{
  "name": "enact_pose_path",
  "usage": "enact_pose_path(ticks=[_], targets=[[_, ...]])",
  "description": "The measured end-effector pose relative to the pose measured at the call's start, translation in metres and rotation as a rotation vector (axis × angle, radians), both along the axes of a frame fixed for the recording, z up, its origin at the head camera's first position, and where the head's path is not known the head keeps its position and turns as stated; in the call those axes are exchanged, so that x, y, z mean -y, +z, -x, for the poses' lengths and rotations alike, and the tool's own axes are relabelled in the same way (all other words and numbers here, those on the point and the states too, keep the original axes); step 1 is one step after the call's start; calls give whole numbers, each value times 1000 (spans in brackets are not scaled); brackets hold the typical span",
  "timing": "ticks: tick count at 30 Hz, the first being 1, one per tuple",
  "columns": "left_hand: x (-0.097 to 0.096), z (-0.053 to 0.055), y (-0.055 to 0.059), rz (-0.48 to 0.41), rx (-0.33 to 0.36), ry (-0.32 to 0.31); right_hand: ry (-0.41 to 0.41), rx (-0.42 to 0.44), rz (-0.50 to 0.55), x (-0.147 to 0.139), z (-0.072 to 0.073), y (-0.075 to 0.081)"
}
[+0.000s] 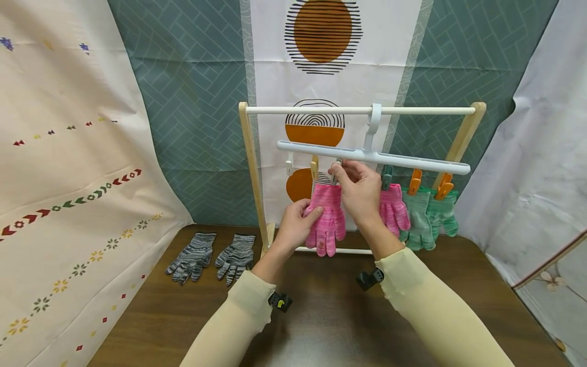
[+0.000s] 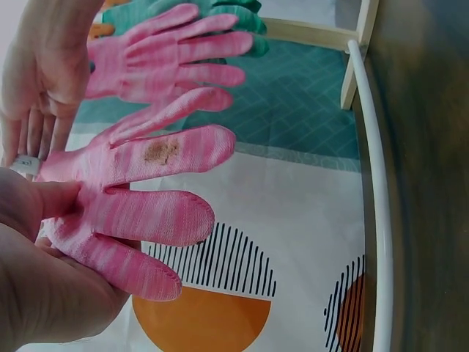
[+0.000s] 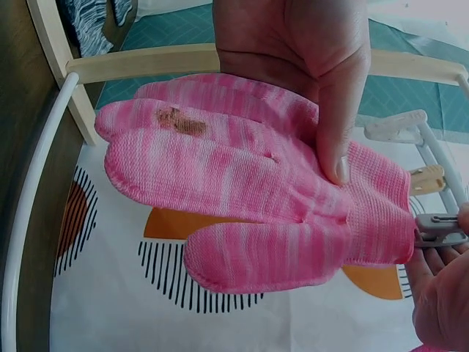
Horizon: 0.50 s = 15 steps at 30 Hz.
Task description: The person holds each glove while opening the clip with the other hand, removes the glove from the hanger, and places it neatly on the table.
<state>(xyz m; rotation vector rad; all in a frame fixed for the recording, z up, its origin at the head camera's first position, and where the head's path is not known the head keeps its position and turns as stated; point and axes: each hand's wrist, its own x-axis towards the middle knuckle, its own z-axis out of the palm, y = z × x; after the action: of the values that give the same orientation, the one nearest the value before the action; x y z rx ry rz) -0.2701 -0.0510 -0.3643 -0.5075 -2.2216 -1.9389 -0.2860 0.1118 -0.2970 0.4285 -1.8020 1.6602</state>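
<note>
A pink knitted glove (image 1: 326,219) hangs fingers down below the white hanger (image 1: 412,162), a brown stain showing on one finger in both wrist views. My left hand (image 1: 295,224) holds it from the left side, thumb pressed across the palm near the cuff. With my right hand (image 1: 359,191) I pinch a grey clothespin (image 3: 440,229) at the edge of the glove's cuff. Behind my right wrist a second pink glove (image 1: 393,209) hangs from a dark green clothespin (image 1: 387,177).
Two green gloves (image 1: 417,219) hang from orange clothespins (image 1: 415,182) on the right. A beige clothespin (image 1: 314,167) and a white one (image 1: 289,164) are left of my hands. The hanger hooks over the rack's white bar (image 1: 312,110). Two grey striped gloves (image 1: 192,257) lie on the brown table (image 1: 321,306).
</note>
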Motion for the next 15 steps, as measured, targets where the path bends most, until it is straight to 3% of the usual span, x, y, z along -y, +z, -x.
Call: enact_pose_path(ticks=[15], targets=[[6,0,-9,60,-1,45,10,-5,17,-1,1,0]])
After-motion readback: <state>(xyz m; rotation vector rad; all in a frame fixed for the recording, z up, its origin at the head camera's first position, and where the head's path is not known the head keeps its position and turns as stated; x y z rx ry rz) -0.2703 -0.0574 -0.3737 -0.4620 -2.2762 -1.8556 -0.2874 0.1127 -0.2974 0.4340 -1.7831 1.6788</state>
